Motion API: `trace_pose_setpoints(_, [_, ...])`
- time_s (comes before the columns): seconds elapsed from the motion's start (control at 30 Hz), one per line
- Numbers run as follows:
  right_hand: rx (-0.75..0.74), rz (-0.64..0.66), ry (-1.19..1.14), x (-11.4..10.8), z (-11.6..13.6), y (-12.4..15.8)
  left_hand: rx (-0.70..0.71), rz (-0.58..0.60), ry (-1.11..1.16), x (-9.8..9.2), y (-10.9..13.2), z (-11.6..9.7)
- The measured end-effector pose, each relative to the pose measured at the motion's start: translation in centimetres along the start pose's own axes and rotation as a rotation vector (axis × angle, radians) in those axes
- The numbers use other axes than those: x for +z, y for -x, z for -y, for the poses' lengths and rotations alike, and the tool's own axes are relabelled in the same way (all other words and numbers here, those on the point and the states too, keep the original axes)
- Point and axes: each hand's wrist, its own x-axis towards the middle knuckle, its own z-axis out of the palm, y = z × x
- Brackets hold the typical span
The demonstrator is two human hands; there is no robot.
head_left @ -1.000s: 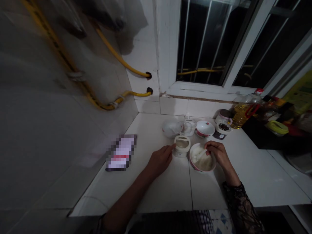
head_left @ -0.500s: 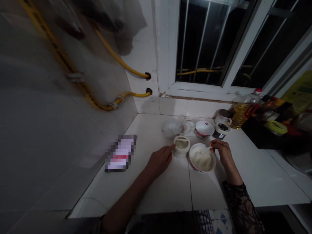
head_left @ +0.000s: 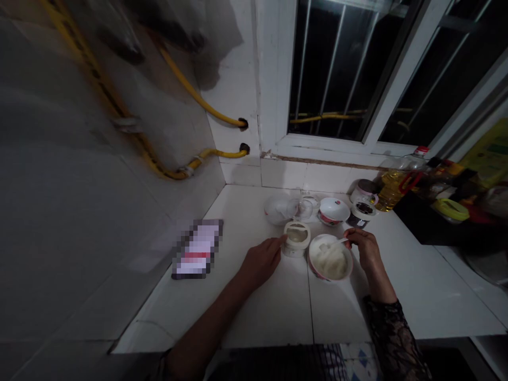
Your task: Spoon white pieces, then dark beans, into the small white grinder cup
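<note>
My right hand [head_left: 365, 248] pinches the handle of a pale spoon [head_left: 334, 245], whose end dips into a white powdery or grainy substance. That substance lies in a patterned bowl [head_left: 330, 276] on the counter. Fingertips of my left hand [head_left: 262, 264] press against the rim and side of a small cream-coloured jar [head_left: 296, 250], left of the bowl. The jar's lid is open, and its contents are hard to make out. A clear lid-like piece [head_left: 304, 208] stands just behind it.
A second bowl [head_left: 334, 211], a clear bowl [head_left: 275, 209] and a dark-filled jar [head_left: 361, 215] stand behind. An oil bottle [head_left: 391, 190] and several condiments are at the right. A blurred flat item [head_left: 197, 248] lies left. Yellow pipes [head_left: 159, 164] run along the wall.
The spoon has shifted slightly in the bowl, and the white substance looks a little spread out. My left hand stays at the jar. The whole view has shifted slightly.
</note>
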Motion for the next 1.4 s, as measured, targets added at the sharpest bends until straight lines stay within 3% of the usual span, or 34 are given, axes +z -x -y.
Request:
trace_pose_setpoints(0.27, [-0.011, -0.041, -0.031, 0.0, -0.1, -0.5, 0.006, -0.005, 0.000, 0.0, 0.0, 0.0])
trace_pose_setpoints(0.47, [-0.138, -0.051, -0.039, 2.8, 0.8, -0.2, -0.015, 0.025, -0.003, 0.1, 0.0, 0.0])
trace_pose_setpoints(0.57, [-0.403, -0.031, 0.160, 4.3, 1.1, 0.7, -0.018, 0.028, -0.010, 0.1, 0.0, 0.1])
trace_pose_setpoints(0.67, [-0.842, 0.138, 0.495, 4.8, 1.1, 1.5, -0.017, 0.022, -0.011, 0.2, 0.0, 0.1])
trace_pose_setpoints(0.77, [-1.079, 0.251, 0.658, 4.5, 1.2, 1.8, -0.020, 0.027, -0.005, 0.1, 0.0, 0.1])
trace_pose_setpoints(0.87, [-1.053, 0.110, 0.591, 3.6, 1.3, 1.9, -0.024, 0.037, -0.008, 0.1, 0.0, 0.0])
trace_pose_setpoints(1.0, [-0.800, -0.143, 0.454, 1.4, 1.1, 1.8, -0.038, 0.045, -0.003, 0.2, 0.0, 0.0])
trace_pose_setpoints(1.07, [-0.747, -0.173, 0.470, 0.1, 0.9, 1.7, -0.046, 0.054, 0.002, 0.2, 0.0, 0.1])
trace_pose_setpoints(1.23, [-0.935, -0.010, 0.784, -1.9, 0.9, 1.2, -0.040, 0.038, 0.006, 0.2, 0.0, 0.1])
trace_pose_setpoints(1.33, [-1.020, 0.085, 0.943, -1.4, 1.0, 1.2, -0.054, 0.056, 0.008, 0.1, 0.1, 0.1])
trace_pose_setpoints(1.4, [-0.997, 0.184, 0.954, -0.8, 0.9, 1.3, -0.054, 0.060, 0.009, 0.1, 0.1, 0.1])
